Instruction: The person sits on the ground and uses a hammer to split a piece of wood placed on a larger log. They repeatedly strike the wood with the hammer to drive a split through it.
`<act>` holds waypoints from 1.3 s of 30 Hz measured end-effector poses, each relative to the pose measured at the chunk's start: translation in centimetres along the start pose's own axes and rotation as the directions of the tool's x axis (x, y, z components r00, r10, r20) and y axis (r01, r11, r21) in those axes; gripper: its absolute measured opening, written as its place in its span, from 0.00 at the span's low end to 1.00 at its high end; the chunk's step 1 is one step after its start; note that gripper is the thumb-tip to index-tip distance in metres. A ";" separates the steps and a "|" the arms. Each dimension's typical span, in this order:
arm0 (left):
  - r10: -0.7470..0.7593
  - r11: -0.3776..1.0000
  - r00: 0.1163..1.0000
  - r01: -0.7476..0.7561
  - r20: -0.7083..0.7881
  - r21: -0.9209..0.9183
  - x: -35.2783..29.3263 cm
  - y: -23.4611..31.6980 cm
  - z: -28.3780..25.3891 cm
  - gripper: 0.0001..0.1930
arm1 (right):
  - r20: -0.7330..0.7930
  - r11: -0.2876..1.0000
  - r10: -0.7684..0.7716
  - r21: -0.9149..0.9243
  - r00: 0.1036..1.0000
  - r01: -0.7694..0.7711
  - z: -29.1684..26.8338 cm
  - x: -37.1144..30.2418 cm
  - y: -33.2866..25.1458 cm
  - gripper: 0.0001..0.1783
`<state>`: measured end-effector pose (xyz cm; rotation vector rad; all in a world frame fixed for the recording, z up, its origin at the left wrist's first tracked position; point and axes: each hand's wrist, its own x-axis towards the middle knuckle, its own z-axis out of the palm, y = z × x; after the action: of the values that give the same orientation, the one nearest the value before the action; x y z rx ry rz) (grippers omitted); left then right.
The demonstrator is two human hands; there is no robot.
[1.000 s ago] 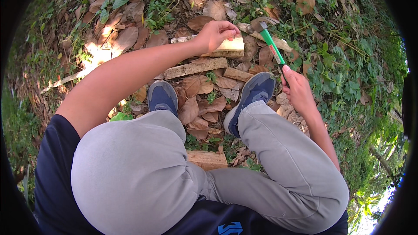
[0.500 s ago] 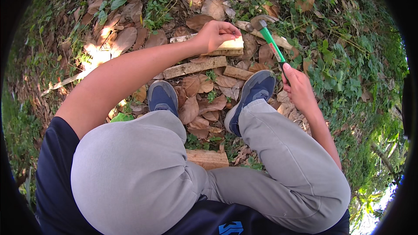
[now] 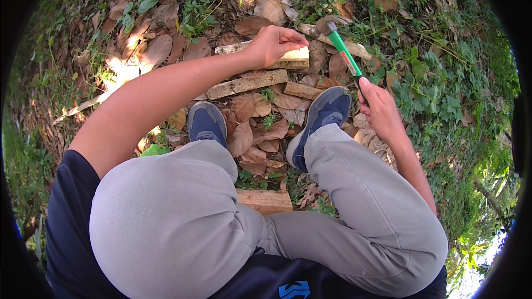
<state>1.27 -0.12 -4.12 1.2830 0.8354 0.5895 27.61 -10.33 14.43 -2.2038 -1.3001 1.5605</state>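
Since the earlier frames the hammer (image 3: 339,47) has been swung a little further towards the upper middle of the frame, so that its dark head is now seen just beside the right end of the pale wood block (image 3: 288,58), while the hand on the block has hardly shifted. That block is laid on the leaf-strewn ground (image 3: 266,5) in the upper centre. It is covered at its left half by the left hand (image 3: 271,44), which is curled over it with fingers bent down and thumb tucked; whether something small is pinched between the fingertips cannot be told. The green handle of the hammer is gripped at its lower end by the right hand (image 3: 379,108), closed firmly round it at the right of centre. No container is seen.

Below the block, a longer wooden slat (image 3: 246,84) is laid slanting, and a shorter piece of wood (image 3: 302,89) is set just beside its right end. Nearer the person, two blue shoes (image 3: 208,122) are planted on dry brown leaves, one on each side of the centre. Grey trousers (image 3: 166,221) fill the lower half of the frame, and another wood plank (image 3: 266,200) is seen between the legs. Green creeping plants (image 3: 443,72) are spread along the right side.
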 end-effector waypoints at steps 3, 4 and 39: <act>-0.006 0.999 1.000 0.006 0.008 0.036 -0.1 0.6 0.1 0.09 | 0.006 1.000 0.014 -0.004 1.000 -0.014 -0.1 -0.1 -0.1 0.34; -0.010 0.999 1.000 0.010 0.005 0.054 -0.2 0.9 0.2 0.09 | 0.009 1.000 0.017 0.001 1.000 -0.017 -0.1 -0.1 0.0 0.34; 0.000 0.973 0.995 0.023 -0.099 0.231 -1.2 2.6 0.7 0.25 | -0.002 0.929 -0.160 -0.338 0.987 0.149 1.0 -0.1 -0.5 0.33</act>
<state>1.31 -0.92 -1.31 1.4691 1.0157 0.5613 26.51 -10.40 14.35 -2.2291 -1.8001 1.3233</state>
